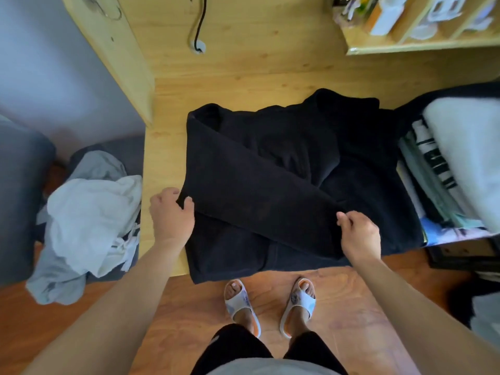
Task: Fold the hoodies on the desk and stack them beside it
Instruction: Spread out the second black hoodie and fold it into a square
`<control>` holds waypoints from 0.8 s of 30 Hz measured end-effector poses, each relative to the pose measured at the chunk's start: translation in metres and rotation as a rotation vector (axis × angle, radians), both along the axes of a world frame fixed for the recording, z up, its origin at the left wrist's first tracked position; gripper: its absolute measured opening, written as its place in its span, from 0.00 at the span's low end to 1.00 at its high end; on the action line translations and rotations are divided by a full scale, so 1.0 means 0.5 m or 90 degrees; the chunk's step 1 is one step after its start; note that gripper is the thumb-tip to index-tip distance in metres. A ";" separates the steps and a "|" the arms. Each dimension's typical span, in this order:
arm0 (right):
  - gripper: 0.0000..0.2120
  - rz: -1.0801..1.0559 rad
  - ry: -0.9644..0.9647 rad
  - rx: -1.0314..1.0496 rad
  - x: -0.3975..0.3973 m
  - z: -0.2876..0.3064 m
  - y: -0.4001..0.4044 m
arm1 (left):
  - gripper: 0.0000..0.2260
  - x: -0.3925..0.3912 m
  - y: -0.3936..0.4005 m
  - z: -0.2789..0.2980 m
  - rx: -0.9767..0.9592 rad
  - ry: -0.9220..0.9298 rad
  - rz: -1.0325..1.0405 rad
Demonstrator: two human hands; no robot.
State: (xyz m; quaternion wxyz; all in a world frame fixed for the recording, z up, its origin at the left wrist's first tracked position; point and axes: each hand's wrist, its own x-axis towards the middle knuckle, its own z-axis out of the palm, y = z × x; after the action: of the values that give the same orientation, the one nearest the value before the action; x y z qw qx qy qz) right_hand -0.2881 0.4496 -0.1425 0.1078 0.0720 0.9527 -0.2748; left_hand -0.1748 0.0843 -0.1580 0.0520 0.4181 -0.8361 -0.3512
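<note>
Nearest the camera are the person's grey shirt hem, dark shorts and two feet in pale slippers (pixel 270 307) on a reddish wooden floor (pixel 351 320). Both bare forearms reach forward to the near edge of a light wooden tabletop (pixel 243 74).

A black hoodie (pixel 270 185) lies spread across the tabletop, its near hem hanging slightly over the near edge. One sleeve is folded diagonally across the body, running from the far left shoulder down toward the near right. The left hand (pixel 171 212) grips the left edge of the hoodie, fingers and thumb curled around the fabric where the folded sleeve begins. The right hand (pixel 357 231) pinches the cuff end of that sleeve between thumb and fingers, near the right side of the garment.

To the left of the tabletop, a heap of white and grey clothes (pixel 89 220) lies on a dark seat. On the right, just beside the hoodie, a stack of folded clothes (pixel 446 171) in white, pale green and black rests on the tabletop. On the far side, a cable (pixel 198 20) runs down into a round grommet, and a wooden shelf (pixel 419 47) with blurred items sits at the far right.
</note>
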 end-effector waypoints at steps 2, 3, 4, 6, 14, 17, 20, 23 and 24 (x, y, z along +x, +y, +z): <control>0.15 0.021 -0.018 -0.004 -0.004 -0.005 -0.001 | 0.15 -0.018 -0.009 0.000 0.014 -0.057 -0.022; 0.15 0.039 -0.026 0.000 -0.006 -0.007 -0.004 | 0.15 -0.028 -0.015 -0.001 -0.016 -0.072 -0.075; 0.14 0.057 -0.032 0.008 -0.008 -0.012 -0.007 | 0.16 -0.039 -0.022 0.000 -0.057 -0.074 -0.127; 0.13 0.095 -0.029 0.013 -0.012 -0.025 -0.015 | 0.18 -0.066 -0.048 0.009 -0.128 -0.061 -0.179; 0.14 0.196 -0.043 0.066 -0.101 0.010 -0.127 | 0.12 -0.144 -0.100 0.061 -0.333 -0.402 -0.169; 0.11 0.316 0.239 0.121 -0.141 0.016 -0.139 | 0.20 -0.177 -0.060 0.058 -0.482 -0.175 -0.319; 0.13 0.499 0.212 0.165 -0.171 -0.023 -0.155 | 0.26 -0.255 0.007 0.040 -0.363 -0.098 -0.461; 0.17 0.521 0.113 0.152 -0.172 -0.066 -0.178 | 0.28 -0.278 0.015 -0.031 -0.205 -0.237 -0.385; 0.17 0.510 0.106 0.144 -0.170 -0.078 -0.190 | 0.28 -0.272 0.001 -0.051 -0.208 -0.250 -0.357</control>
State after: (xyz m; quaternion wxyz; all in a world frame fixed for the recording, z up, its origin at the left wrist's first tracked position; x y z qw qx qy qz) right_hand -0.3731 0.3546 -0.1814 0.1199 -0.3150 0.9351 -0.1096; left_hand -0.3106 0.0849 -0.1835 -0.1412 0.2184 -0.9572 -0.1269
